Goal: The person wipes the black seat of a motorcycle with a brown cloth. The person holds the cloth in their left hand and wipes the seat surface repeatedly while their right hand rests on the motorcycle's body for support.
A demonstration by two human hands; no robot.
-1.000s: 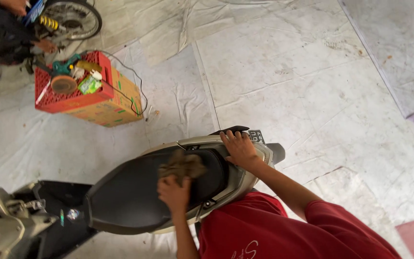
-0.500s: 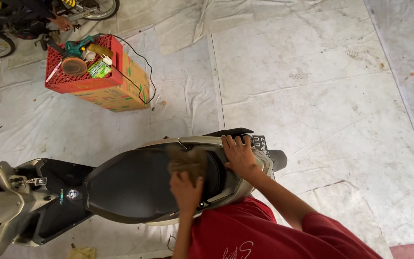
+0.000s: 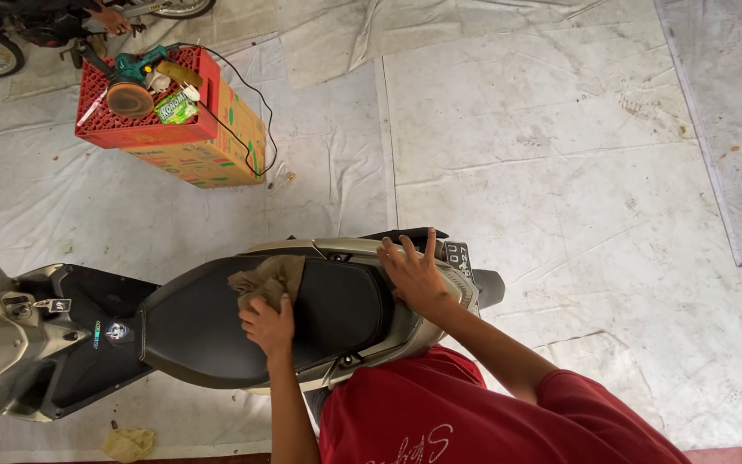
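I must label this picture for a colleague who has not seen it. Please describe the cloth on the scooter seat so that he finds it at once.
Start at the scooter lying across the lower left. On its black seat, near the middle, the left hand presses a crumpled brownish cloth. It is the only soft, wrinkled thing on the smooth seat; the right hand rests bare farther back.

Red crate (image 3: 143, 129) of tools on cardboard box (image 3: 216, 150), yellow rag (image 3: 128, 443) on floor.

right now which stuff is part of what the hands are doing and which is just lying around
In use:
left hand pressing a brown rag
black scooter seat
right hand flat on the seat's rear

Lying about:
red crate of tools on a cardboard box
yellowish cloth on the floor
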